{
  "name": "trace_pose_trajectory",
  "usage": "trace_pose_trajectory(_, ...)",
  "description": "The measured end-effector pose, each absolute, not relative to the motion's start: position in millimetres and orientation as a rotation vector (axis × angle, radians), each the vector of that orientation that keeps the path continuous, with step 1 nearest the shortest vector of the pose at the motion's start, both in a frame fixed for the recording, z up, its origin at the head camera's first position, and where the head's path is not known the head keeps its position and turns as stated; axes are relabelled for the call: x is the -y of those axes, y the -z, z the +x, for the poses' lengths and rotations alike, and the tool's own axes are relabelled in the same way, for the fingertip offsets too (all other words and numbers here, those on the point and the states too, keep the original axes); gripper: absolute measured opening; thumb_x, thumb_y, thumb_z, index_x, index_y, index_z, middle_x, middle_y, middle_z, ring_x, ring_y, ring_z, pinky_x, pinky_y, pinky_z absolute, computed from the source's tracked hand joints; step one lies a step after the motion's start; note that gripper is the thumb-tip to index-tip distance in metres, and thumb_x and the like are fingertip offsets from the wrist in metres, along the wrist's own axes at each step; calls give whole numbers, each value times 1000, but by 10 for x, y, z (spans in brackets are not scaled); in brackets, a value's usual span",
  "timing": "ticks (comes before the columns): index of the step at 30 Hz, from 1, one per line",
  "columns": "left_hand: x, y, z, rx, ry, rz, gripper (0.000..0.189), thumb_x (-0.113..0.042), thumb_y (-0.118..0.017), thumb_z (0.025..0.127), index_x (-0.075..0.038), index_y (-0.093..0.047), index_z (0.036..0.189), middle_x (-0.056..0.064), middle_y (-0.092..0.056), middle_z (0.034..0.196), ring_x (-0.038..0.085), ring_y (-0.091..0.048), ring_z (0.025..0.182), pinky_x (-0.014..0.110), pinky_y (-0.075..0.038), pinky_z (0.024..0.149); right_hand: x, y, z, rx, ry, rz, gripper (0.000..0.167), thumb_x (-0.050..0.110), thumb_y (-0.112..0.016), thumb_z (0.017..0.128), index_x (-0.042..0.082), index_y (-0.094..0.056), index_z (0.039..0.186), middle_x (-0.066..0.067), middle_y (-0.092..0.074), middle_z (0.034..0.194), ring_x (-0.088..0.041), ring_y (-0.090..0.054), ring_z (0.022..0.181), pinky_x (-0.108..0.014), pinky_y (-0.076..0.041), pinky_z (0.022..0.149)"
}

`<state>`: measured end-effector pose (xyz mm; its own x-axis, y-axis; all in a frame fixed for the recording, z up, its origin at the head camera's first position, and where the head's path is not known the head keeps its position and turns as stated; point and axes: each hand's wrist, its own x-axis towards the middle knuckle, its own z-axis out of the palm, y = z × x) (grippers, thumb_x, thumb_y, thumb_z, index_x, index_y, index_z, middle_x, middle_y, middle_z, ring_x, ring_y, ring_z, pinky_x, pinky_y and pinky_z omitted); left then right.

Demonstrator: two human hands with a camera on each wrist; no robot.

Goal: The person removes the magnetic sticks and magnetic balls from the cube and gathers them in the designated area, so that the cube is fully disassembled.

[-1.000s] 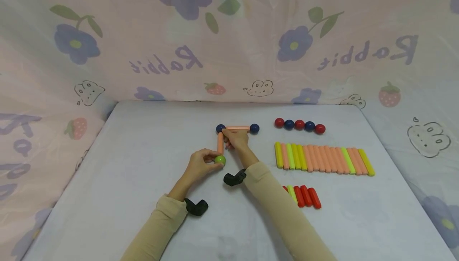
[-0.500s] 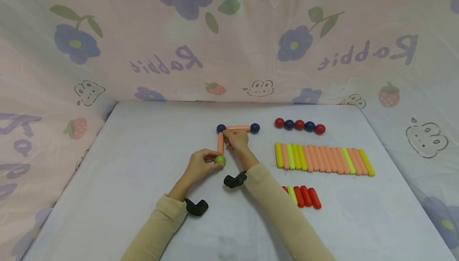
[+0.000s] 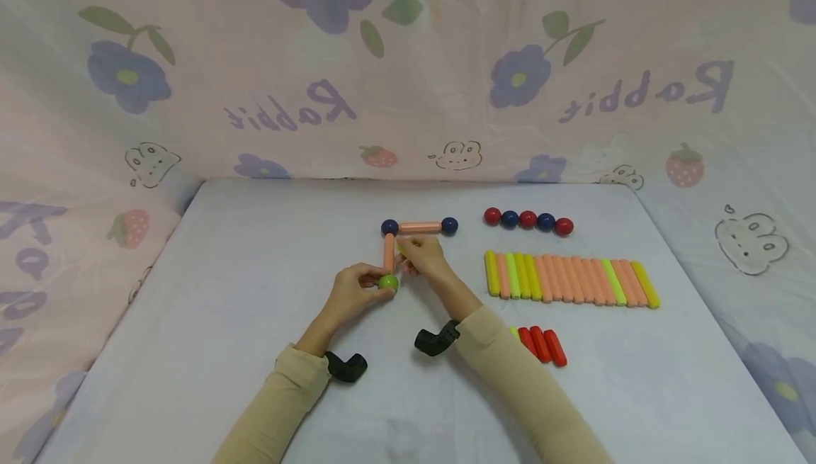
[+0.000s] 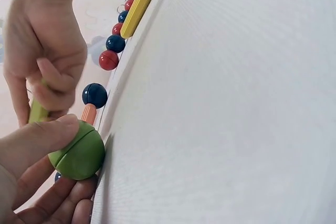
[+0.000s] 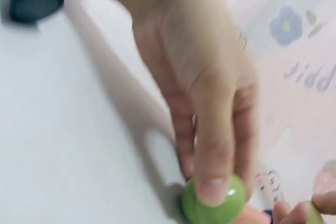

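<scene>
My left hand (image 3: 352,290) pinches a green ball (image 4: 80,153) between thumb and fingers at the table's middle. A peach rod (image 3: 389,253) runs from that ball to a dark blue ball (image 3: 389,227) farther away. From there, a second peach rod (image 3: 419,227) extends right to another dark blue ball (image 3: 449,225). Just right of the first rod, my right hand (image 3: 428,257) holds a yellow-green rod (image 4: 38,110), mostly hidden by its fingers. The left hand with the green ball fills much of the right wrist view, where the right fingertips (image 5: 294,214) show at the lower edge.
A row of red and blue balls (image 3: 528,219) lies at the back right. Nearer is a long row of peach, yellow and yellow-green rods (image 3: 567,280). Short red rods (image 3: 540,344) lie by the right sleeve (image 3: 523,379), which partly covers that group.
My right hand has drawn slightly back from the corner blue ball and turned, and the yellow-green rod now shows in its fingers. The left hand stays on the green ball. The head view shifts slightly.
</scene>
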<state>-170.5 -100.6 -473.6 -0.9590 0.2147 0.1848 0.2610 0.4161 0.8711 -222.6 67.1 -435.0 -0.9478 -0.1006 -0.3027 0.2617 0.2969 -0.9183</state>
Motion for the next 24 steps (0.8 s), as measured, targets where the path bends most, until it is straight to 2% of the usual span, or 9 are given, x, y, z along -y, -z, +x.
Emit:
trace_pose_trajectory(3,995,4715,-1710,2665,1619,-379,33,-5,-80,76,5,-69,105,21,-70,106,30,-70,94,33,-59,84,-721,4264,-2135,-2242,1690,89,35,27,-51,100,-4,-65,111,-2,-64,76,-4,-47,51,-16,-39,49)
trace_pose_trajectory(7,992,4705,-1709,2674,1614,-371,33,-4,-80,76,5,-69,106,21,-70,107,31,-70,95,32,-59,85,-794,4189,-2035,-2269,1675,36,33,21,-53,99,-3,-62,120,-2,-63,77,-4,-46,55,-15,-39,51)
trace_pose_trajectory(14,993,4701,-1704,2678,1618,-358,33,-5,-80,76,4,-69,106,21,-70,107,31,-70,95,32,-59,84,-998,4096,-1860,-2314,1535,-79,35,15,-49,99,0,-55,130,-22,-63,105,-9,-48,68,-17,-41,61)
trace_pose_trajectory(18,993,4703,-1706,2682,1616,-358,33,-6,-80,76,3,-69,106,20,-70,106,31,-70,95,31,-59,85,-1178,4057,-1773,-2288,1573,-111,36,10,-49,98,-2,-51,132,-23,-59,106,-9,-54,68,-16,-46,63)
trace_pose_trajectory(24,1000,4706,-1716,2690,1631,-335,34,-6,-80,76,3,-69,106,20,-70,107,30,-69,96,30,-59,85,-1503,4009,-1697,-2282,1550,-155,39,13,-53,97,-4,-50,133,-23,-60,101,-12,-63,72,-17,-53,66)
